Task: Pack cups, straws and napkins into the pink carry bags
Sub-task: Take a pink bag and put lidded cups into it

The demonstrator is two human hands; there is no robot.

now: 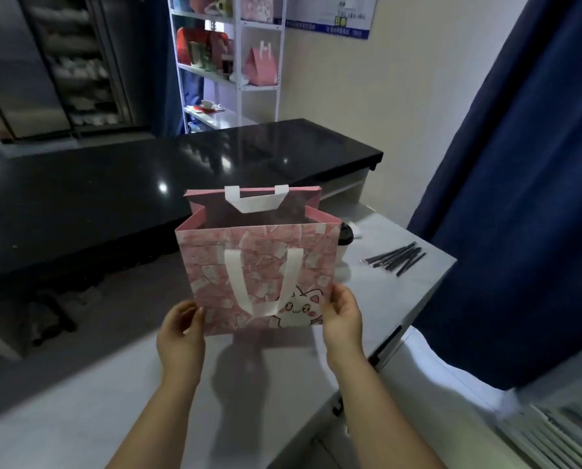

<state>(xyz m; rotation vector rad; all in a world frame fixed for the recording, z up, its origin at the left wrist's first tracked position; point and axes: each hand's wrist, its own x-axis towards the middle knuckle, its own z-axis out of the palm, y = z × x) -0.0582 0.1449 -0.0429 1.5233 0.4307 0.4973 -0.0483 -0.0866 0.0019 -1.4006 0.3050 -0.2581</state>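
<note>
A pink carry bag with white handles and a cartoon animal print stands open and upright over the white counter. My left hand grips its lower left corner and my right hand grips its lower right corner. Behind the bag's right side a white cup with a black lid peeks out, mostly hidden. Several black wrapped straws lie on the counter to the right. What may be napkins shows as a white scrap beyond the cup.
A glossy black countertop runs across behind the white counter. A white shelf unit with pink boxes stands at the back. A dark blue curtain hangs along the right side.
</note>
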